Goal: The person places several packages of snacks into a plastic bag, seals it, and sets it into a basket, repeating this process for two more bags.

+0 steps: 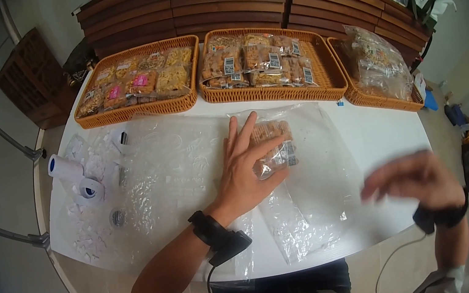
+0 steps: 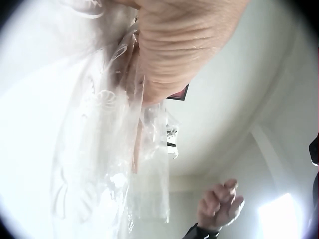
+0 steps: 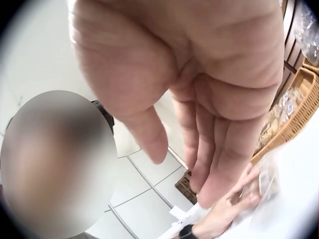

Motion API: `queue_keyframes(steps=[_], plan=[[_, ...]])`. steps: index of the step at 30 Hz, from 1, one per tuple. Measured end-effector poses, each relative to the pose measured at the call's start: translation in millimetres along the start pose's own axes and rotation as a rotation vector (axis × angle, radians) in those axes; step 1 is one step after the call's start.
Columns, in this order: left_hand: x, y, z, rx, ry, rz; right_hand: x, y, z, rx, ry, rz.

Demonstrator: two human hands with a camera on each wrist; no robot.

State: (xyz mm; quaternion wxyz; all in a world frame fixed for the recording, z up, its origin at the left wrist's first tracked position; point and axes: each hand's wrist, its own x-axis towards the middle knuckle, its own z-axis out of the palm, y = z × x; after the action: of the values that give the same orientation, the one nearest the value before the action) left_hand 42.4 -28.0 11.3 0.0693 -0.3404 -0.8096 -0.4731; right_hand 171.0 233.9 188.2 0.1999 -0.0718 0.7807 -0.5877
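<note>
On the table, a clear packet of brown snack pieces [image 1: 270,137] with a label lies on a clear plastic bag [image 1: 313,208]. My left hand [image 1: 245,172] rests over the packet, fingers spread and mostly straight, thumb along its near side. In the left wrist view, clear plastic film [image 2: 104,164] hangs beside the palm, hiding the fingertips. Over the table's right side, my right hand [image 1: 411,182] is raised and blurred by motion. The right wrist view shows its fingers [image 3: 229,154] long and loosely extended, with nothing held.
Three wicker baskets line the table's far edge: the left basket [image 1: 139,112], the middle basket [image 1: 276,96] and the right basket [image 1: 385,99], all bearing packets. Label rolls [image 1: 67,168] and paper scraps [image 1: 91,232] lie at left. More clear plastic [image 1: 160,184] spreads beside the left hand.
</note>
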Motion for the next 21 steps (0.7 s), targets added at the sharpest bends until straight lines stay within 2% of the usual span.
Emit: queue_keyframes(steps=[2,4,8,11,14,20,21], plan=[[0,-1,-1,0.002,-0.016,0.001,33,-5,-15,-0.066,0.221,0.017],[0,1,-2,0.007,-0.027,-0.008,71,6,-36,-0.11,0.356,-0.033],[-1,2,-4,0.019,-0.037,-0.025,150,47,-96,-0.078,0.443,0.029],[-1,-2,-2,0.01,-0.008,-0.016,193,54,-113,-0.205,0.468,0.109],[-1,-2,-1,0.001,0.007,-0.027,227,58,-114,-0.468,0.563,0.326],[-1,-3,-1,-0.01,0.019,-0.031,248,54,-95,-0.525,0.555,0.407],[-1,-4,-1,-0.009,0.023,-0.027,248,59,-98,-0.406,0.559,0.38]])
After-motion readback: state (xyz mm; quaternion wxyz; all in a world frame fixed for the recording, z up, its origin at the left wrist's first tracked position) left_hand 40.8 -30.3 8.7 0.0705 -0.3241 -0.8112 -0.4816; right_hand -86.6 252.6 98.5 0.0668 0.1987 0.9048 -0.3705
